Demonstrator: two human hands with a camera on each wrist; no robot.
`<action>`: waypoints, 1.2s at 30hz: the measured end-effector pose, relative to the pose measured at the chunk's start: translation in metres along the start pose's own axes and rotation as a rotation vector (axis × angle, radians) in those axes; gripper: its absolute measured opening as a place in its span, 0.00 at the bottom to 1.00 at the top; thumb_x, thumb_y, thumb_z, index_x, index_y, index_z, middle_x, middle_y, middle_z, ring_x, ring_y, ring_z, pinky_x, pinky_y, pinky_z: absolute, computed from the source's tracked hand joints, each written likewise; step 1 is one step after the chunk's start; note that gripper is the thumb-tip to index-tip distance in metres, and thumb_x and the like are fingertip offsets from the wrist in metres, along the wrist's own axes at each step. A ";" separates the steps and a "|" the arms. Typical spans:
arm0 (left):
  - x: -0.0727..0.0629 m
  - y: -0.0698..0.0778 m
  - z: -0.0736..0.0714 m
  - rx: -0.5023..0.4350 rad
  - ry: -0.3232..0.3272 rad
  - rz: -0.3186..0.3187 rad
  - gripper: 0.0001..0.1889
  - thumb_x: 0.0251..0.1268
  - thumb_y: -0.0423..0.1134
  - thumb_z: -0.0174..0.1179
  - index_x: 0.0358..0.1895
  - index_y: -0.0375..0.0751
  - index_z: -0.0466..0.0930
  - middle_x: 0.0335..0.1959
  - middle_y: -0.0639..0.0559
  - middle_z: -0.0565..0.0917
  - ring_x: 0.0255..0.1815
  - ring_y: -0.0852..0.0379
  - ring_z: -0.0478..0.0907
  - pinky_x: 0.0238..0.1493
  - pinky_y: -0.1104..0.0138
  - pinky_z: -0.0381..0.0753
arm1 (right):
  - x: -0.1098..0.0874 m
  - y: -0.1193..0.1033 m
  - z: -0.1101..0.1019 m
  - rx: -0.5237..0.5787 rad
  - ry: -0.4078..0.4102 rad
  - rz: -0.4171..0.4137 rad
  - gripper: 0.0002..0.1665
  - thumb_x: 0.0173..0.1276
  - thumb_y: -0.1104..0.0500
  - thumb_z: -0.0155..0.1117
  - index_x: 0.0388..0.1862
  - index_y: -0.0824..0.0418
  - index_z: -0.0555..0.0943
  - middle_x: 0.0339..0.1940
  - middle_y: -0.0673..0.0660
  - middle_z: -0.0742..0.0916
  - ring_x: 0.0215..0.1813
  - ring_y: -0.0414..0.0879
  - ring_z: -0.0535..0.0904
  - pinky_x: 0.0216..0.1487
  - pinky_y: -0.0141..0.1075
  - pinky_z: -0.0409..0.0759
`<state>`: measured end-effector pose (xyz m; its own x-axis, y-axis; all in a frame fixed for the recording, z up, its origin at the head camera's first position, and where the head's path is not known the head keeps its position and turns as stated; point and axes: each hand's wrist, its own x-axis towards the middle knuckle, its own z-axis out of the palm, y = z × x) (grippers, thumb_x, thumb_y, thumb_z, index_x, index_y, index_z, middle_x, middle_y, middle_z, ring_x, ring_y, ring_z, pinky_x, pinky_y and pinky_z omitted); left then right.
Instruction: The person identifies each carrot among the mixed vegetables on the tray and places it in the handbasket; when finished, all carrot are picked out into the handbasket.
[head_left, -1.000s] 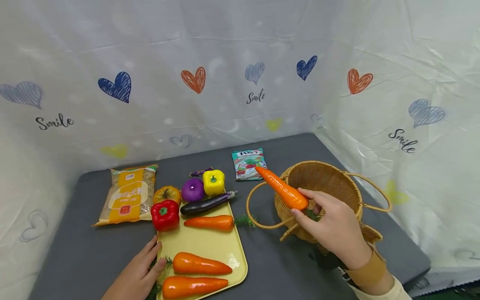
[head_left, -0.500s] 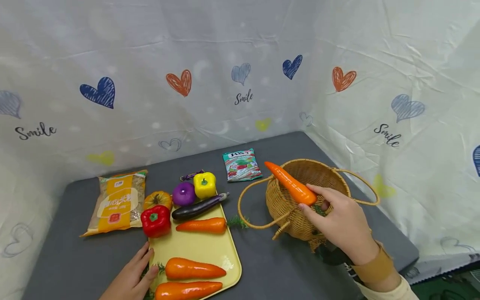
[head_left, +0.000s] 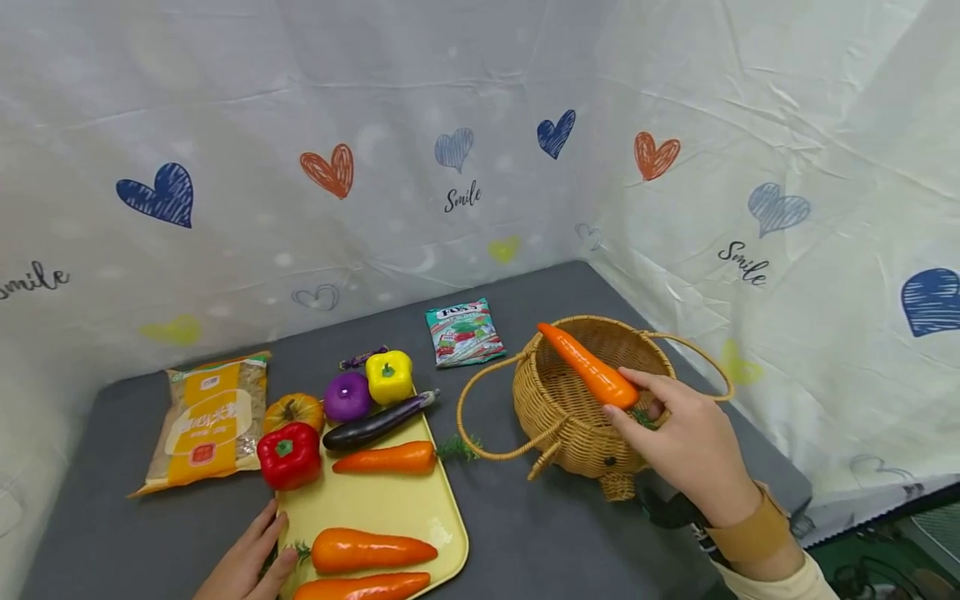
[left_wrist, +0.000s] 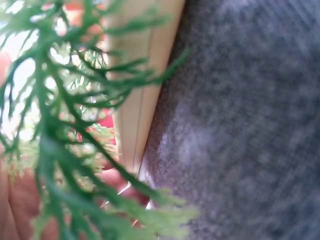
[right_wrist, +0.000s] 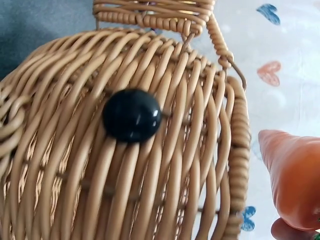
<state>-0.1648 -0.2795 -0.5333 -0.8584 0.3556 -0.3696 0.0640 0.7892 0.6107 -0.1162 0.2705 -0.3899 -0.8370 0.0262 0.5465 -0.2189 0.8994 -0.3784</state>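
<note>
In the head view my right hand [head_left: 693,442] pinches an orange carrot [head_left: 587,362] near its leafy end, the tip pointing up and to the left. It is over the opening of a wicker basket [head_left: 536,400]; the right wrist view shows the basket's woven side [right_wrist: 150,175] with the carrot [right_wrist: 300,175] beside it. My left hand [head_left: 247,557] rests at the left edge of a yellow tray [head_left: 367,504], fingers extended. Carrot greens [left_wrist: 50,150] cover much of the left wrist view, in front of the tray's side [left_wrist: 137,100].
More carrots [head_left: 375,550], an eggplant [head_left: 378,421], a red bell pepper [head_left: 290,457], a yellow pepper [head_left: 390,377], a purple onion-like vegetable [head_left: 347,397] and a small pumpkin [head_left: 293,411] lie on or around the tray. Behind are a grain bag [head_left: 210,421] and a candy bag [head_left: 465,333].
The head view has swung right, so the scene shifts left. My right hand and its carrot have moved further over the basket's opening. The left hand stays at the tray's edge.
</note>
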 end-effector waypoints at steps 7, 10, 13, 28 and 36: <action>0.012 -0.022 0.004 0.000 -0.045 -0.026 0.43 0.91 0.57 0.40 0.75 0.10 0.57 0.78 0.11 0.46 0.75 0.13 0.53 0.66 0.28 0.68 | -0.003 0.005 -0.006 -0.007 0.009 0.035 0.30 0.63 0.50 0.84 0.63 0.56 0.89 0.29 0.45 0.79 0.28 0.39 0.70 0.25 0.35 0.67; 0.015 -0.031 0.005 -0.006 -0.063 -0.040 0.44 0.90 0.59 0.40 0.75 0.10 0.57 0.78 0.11 0.46 0.75 0.12 0.53 0.65 0.27 0.68 | -0.004 0.006 -0.007 -0.010 0.005 0.051 0.30 0.63 0.49 0.84 0.63 0.56 0.89 0.29 0.46 0.80 0.29 0.40 0.71 0.25 0.35 0.68; 0.016 -0.034 0.006 -0.009 -0.067 -0.049 0.44 0.90 0.59 0.41 0.76 0.11 0.57 0.78 0.12 0.45 0.75 0.13 0.53 0.66 0.28 0.68 | -0.005 0.008 -0.008 -0.019 0.005 0.063 0.30 0.63 0.49 0.84 0.63 0.56 0.89 0.29 0.47 0.81 0.29 0.40 0.72 0.25 0.35 0.68; 0.014 -0.028 0.006 0.005 -0.053 -0.052 0.43 0.90 0.59 0.41 0.76 0.13 0.59 0.78 0.12 0.45 0.74 0.14 0.57 0.65 0.30 0.71 | -0.005 0.013 -0.010 -0.029 0.009 0.115 0.27 0.68 0.48 0.79 0.64 0.55 0.88 0.39 0.50 0.86 0.32 0.43 0.74 0.22 0.35 0.69; 0.015 -0.025 0.006 0.001 -0.066 -0.051 0.43 0.91 0.59 0.39 0.76 0.13 0.59 0.78 0.11 0.45 0.74 0.12 0.55 0.64 0.28 0.70 | -0.006 0.014 -0.005 -0.017 0.018 0.072 0.22 0.68 0.53 0.80 0.60 0.55 0.90 0.44 0.50 0.89 0.34 0.43 0.79 0.22 0.35 0.71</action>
<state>-0.1765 -0.2912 -0.5580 -0.8254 0.3471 -0.4453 0.0219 0.8078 0.5890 -0.1115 0.2848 -0.3945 -0.8410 0.0992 0.5318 -0.1495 0.9021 -0.4048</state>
